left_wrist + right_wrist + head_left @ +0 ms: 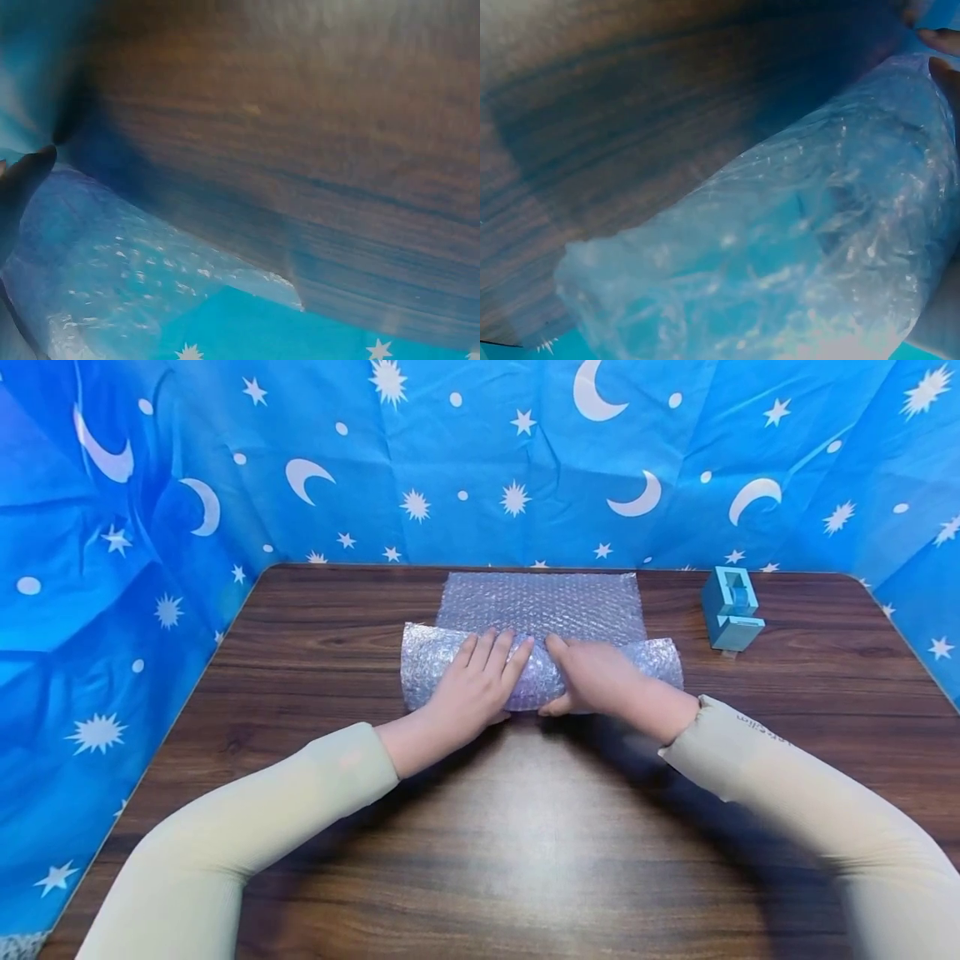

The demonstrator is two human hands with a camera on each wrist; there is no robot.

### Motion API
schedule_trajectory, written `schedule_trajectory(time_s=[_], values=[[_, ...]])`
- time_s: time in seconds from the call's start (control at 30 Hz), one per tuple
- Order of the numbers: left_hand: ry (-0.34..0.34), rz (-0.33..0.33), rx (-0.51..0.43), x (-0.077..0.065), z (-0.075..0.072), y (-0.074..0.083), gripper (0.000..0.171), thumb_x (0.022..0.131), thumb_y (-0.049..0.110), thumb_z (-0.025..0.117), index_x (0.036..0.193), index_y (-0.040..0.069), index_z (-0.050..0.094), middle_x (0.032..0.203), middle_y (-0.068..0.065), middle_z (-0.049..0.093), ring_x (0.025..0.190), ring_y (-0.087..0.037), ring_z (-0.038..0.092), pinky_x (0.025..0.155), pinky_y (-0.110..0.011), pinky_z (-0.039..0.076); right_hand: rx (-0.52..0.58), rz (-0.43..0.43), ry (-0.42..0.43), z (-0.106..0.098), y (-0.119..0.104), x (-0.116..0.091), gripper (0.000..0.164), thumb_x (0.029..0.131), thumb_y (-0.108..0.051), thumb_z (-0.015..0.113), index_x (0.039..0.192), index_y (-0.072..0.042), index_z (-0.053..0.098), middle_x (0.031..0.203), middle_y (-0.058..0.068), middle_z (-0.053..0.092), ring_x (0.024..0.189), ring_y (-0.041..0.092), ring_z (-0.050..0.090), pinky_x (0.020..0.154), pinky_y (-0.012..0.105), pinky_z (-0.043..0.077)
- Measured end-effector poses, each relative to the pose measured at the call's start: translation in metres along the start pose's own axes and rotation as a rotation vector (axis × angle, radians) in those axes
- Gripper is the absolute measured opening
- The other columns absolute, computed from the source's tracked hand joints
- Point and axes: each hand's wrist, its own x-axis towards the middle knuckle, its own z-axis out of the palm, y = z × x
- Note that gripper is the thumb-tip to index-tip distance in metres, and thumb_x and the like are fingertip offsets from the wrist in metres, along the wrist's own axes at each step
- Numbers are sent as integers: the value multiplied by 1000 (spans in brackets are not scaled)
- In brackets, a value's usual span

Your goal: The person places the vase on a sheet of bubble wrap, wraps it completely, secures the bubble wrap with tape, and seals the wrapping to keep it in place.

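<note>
A sheet of clear bubble wrap (pixel 540 602) lies flat toward the back of the table, and its near part forms a thick roll (pixel 427 664) across the front. A purplish tint shows through the middle of the roll. My left hand (pixel 480 681) rests on the roll left of centre, fingers straight and spread over its top, thumb low at the front. Right of centre, my right hand (pixel 600 677) holds the roll, thumb along the near side and fingers over the top. Both wrist views show the crinkled plastic close up, with fingertips (pixel 945 71) at its edge in the right one.
A light-blue tape dispenser (pixel 731 610) stands at the back right of the dark wooden table (pixel 337 610). Blue cloth (pixel 465 460) with white moons and stars hangs behind the table and along its sides.
</note>
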Motion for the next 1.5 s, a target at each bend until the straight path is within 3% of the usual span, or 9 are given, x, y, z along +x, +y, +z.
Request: schedule_trajectory(time_s=[0.17,0.37,0.47,0.6,0.73,0.93,1.1,1.37,1.5], values=[[50,11,1,7,5,-4,97,69,51,90,141,2,50,129,-21,66,113,-32,68,100,-42,58,14,-7,-53,-4,5,4,87,75,-49,87,132,6,50,102,20,72,92,38,73,83,50,62],[-115,16,-274,13,-4,-15,108,63,51,94,145,0,47,135,-27,62,116,-39,67,96,-45,60,101,-36,-152,-12,12,7,82,77,-48,87,129,5,52,94,17,73,91,36,73,89,50,59],[-186,24,-365,17,-9,-20,107,64,51,94,147,2,47,135,-25,63,117,-39,66,98,-47,59,166,-30,-229,-14,16,7,93,79,-48,85,143,8,47,118,24,72,111,39,70,103,50,55],[-282,31,-452,21,-18,-24,104,68,50,91,149,5,47,137,-22,64,120,-39,65,101,-49,57,233,-32,-300,-14,20,5,102,82,-48,83,151,11,37,141,29,60,127,41,62,113,51,48],[-376,23,-524,25,-23,-28,103,69,48,90,152,5,46,142,-20,62,125,-38,64,107,-50,53,255,-70,-317,-17,21,6,99,81,-48,83,147,14,41,135,30,63,122,42,65,110,51,51],[-475,17,-603,37,-21,-37,105,68,44,92,154,7,44,146,-17,61,128,-37,63,111,-50,50,285,-22,-375,-20,26,11,102,88,-52,75,152,15,32,153,34,46,142,47,48,120,55,39],[-562,-3,-651,41,-17,-45,106,69,45,91,155,9,42,146,-15,62,129,-34,63,111,-49,51,202,59,-279,-19,15,2,99,88,-59,72,155,6,37,152,28,51,139,45,52,119,57,40],[-636,23,-653,55,-17,-50,106,71,43,90,157,9,39,141,-17,64,124,-34,66,110,-47,52,-54,-1,100,-9,-9,-25,94,84,-61,74,146,5,50,139,26,63,129,42,62,109,58,49],[-648,33,-667,62,-15,-51,104,71,42,90,156,8,39,138,-18,66,124,-34,66,110,-47,52,1,10,87,-6,-7,-22,111,74,-63,81,150,7,43,141,29,60,129,44,62,107,54,52]])
